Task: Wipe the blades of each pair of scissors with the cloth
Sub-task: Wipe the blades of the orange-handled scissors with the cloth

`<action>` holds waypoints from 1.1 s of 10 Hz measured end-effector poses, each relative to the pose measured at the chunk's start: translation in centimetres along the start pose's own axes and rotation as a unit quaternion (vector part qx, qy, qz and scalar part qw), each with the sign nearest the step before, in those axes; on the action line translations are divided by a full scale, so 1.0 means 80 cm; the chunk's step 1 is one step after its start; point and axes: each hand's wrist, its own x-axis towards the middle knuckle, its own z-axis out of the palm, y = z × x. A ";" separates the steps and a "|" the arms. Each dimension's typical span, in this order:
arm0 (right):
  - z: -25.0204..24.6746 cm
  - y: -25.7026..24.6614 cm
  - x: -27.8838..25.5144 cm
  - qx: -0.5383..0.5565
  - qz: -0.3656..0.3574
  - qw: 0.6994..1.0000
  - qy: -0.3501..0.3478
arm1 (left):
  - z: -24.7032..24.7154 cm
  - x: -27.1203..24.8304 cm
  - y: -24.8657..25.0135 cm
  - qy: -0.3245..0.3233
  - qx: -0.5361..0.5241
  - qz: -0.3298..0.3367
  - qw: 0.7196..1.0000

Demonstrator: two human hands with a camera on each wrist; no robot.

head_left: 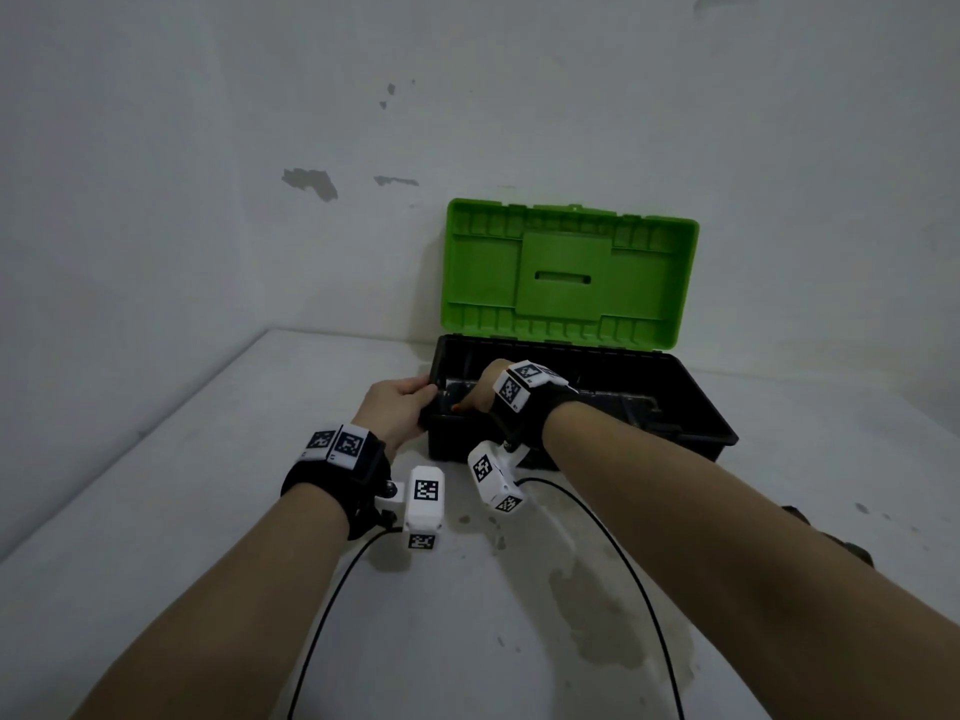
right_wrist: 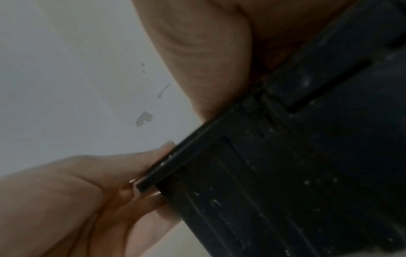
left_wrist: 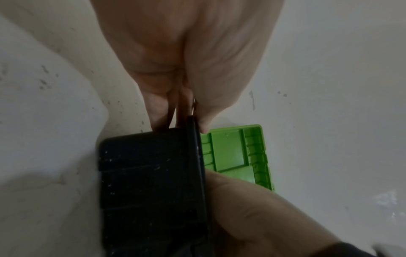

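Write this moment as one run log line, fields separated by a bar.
left hand: grips toolbox left rim | right hand: inside toolbox | lid: open | scissors, cloth: not visible

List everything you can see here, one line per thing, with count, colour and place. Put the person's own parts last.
toolbox: one, black tub, on the table toward the back wall, open
lid: one, green, hinged up behind the tub, its ribbed inside facing the camera
table: one, white with dark stains, under everything
cables: two, black, trailing from the wrist cameras across the table toward the viewer
wrist cameras: two, white with black square markers, strapped under the wrists
left hand: one, grips the tub's left end wall at the rim
right hand: one, reaches down inside the tub's left end; its fingers are hidden
Scissors and cloth: none in view
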 end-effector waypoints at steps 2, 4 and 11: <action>0.000 -0.007 -0.007 0.019 -0.022 0.999 0.018 | -0.002 0.007 -0.002 -0.006 -0.009 -0.014 1.000; 0.006 -0.009 0.008 -0.016 -0.039 0.997 -0.058 | -0.005 0.008 -0.004 -0.006 -0.013 -0.012 1.000; -0.184 0.284 0.087 0.272 0.160 0.901 0.299 | 0.091 0.151 0.162 0.084 0.242 0.136 0.957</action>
